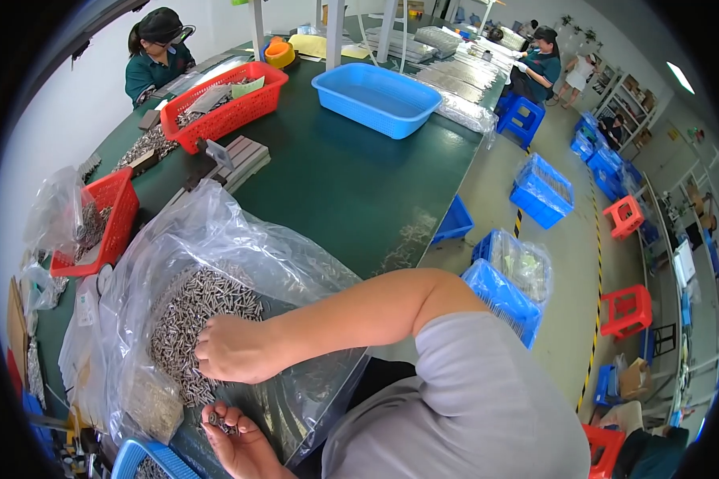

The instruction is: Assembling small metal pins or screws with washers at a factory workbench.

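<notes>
Small metal pins (pixel 192 315) lie heaped in an open clear plastic bag (pixel 216 239) at the lower left of the frame, on the dark green table (pixel 351 184). The right hand (pixel 232 349) reaches across into the bag and rests on the heap, fingers curled down into the pins as if gathering some, though what they pinch is hidden beneath the knuckles. The left hand (pixel 236 435), at the bottom edge, lies palm up and loosely cupped with a small cluster of pins in it. Picking well here probably means taking only a few at a time and keeping the cupped palm level and close under the bag's mouth (loose pins roll easily). The crumpled film of the bag rises around the heap and could snag the fingers or hide stray pins. Just beside the left hand, at the bottom left corner, is the rim of a blue basket (pixel 148 459). Further out, a red basket (pixel 108 219) stands at the left edge, another red basket (pixel 224 108) at the upper left, and a blue tub (pixel 375 100) at top centre. A person in green (pixel 156 60) works at the far upper left.
</notes>
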`<action>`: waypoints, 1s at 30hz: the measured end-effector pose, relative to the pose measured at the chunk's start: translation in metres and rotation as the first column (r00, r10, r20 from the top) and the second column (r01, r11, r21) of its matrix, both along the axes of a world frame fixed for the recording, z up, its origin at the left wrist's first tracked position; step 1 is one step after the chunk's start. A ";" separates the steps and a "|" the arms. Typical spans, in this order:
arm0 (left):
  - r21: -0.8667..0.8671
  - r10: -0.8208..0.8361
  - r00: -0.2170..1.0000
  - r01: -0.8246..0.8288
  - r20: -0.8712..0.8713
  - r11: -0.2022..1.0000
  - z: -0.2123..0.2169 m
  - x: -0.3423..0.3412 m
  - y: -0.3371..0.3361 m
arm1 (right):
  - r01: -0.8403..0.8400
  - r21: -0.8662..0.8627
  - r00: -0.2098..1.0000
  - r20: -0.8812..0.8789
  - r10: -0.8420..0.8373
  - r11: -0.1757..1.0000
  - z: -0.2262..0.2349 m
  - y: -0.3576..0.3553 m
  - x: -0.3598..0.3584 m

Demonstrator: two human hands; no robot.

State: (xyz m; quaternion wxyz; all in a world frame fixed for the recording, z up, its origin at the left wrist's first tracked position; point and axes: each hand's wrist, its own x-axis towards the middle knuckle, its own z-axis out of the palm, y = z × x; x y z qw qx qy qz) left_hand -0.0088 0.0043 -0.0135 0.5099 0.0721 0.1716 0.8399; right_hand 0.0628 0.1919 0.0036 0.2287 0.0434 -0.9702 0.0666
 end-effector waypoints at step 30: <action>-0.113 0.028 0.995 -0.038 -0.091 0.993 0.008 0.007 -0.002 | 0.094 -0.992 0.912 0.119 0.392 0.084 0.037 -0.019 0.004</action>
